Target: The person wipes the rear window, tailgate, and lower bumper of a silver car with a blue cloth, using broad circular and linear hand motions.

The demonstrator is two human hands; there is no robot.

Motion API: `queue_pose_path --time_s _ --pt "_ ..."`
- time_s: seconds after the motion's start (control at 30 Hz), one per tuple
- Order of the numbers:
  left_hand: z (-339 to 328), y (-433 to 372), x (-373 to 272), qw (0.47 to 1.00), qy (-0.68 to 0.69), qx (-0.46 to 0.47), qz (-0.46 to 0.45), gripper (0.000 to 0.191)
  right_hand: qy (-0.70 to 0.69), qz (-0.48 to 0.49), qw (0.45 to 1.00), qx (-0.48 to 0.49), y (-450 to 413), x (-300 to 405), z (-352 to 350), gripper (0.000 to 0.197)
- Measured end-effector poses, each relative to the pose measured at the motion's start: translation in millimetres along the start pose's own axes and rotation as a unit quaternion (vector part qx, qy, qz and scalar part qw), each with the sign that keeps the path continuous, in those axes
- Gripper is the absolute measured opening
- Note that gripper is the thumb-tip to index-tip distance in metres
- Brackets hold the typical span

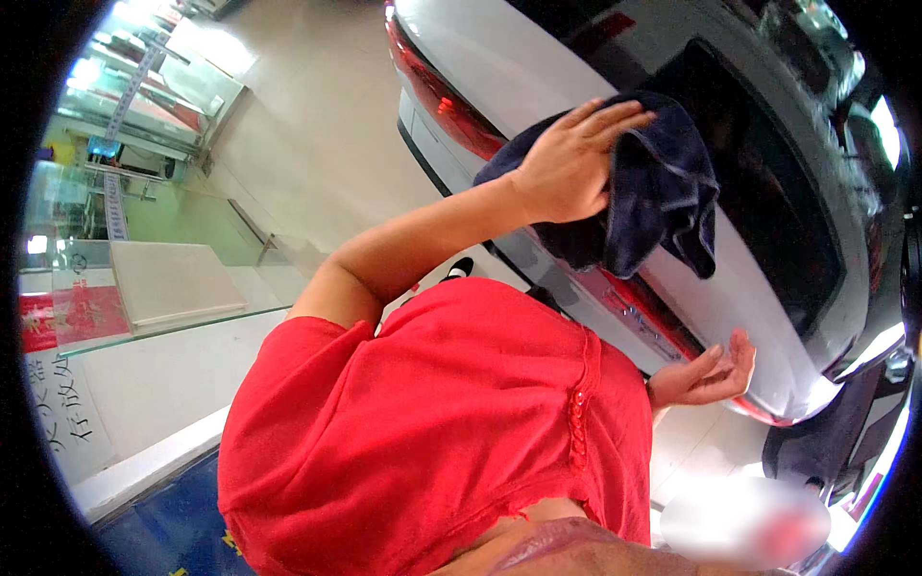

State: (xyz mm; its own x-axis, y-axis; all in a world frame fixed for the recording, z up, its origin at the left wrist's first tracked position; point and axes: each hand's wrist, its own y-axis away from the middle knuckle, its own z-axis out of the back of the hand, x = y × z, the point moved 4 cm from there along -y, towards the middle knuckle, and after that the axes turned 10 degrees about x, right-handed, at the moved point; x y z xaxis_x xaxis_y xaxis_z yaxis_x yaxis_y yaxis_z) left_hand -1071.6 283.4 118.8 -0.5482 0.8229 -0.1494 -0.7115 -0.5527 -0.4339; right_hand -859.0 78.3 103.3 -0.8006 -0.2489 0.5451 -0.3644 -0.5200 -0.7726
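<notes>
My left hand [569,162] lies palm down on a dark blue towel [666,183], its fingers stretched across the fabric and the thumb by a fold. The towel hangs bunched in loose folds over the rear of a white car [720,266], between the red tail light [461,115] and the dark rear window [785,223]. Lower down, near the car's other rear corner, my right hand [709,374] is held up with nothing in it, the thumb and fingers apart and slightly curled. Part of the car's back end is hidden by the towel and my left arm.
Glass panels [155,345] and a pale flat board [176,284] stand at my left, beside a white wall bearing writing. Light floor tiles [310,93] run alongside the car. A blue surface with yellow marks [166,525] lies at the lower left. A black shoe [461,268] shows beyond my shirt.
</notes>
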Motion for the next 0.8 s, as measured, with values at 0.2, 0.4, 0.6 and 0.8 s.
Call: queue_pose_path --time_s 0.2,0.4,0.6,0.8 --pt "12 23 121 0.989 0.013 -0.08 0.125 0.053 0.024 0.0 1.0 0.013 -4 21 -47 0.035" --pt "11 20 260 0.976 -0.021 -0.109 0.188 0.042 0.017 -0.071 0.996 0.044 -11 39 -98 0.032" --pt "24 -5 424 0.94 0.059 -0.157 0.297 0.035 0.021 -0.077 0.996 0.05 -17 49 -123 0.031" --pt "18 -57 353 0.939 0.059 -0.152 0.303 0.031 0.003 -0.122 0.992 0.037 -10 44 -139 0.029"
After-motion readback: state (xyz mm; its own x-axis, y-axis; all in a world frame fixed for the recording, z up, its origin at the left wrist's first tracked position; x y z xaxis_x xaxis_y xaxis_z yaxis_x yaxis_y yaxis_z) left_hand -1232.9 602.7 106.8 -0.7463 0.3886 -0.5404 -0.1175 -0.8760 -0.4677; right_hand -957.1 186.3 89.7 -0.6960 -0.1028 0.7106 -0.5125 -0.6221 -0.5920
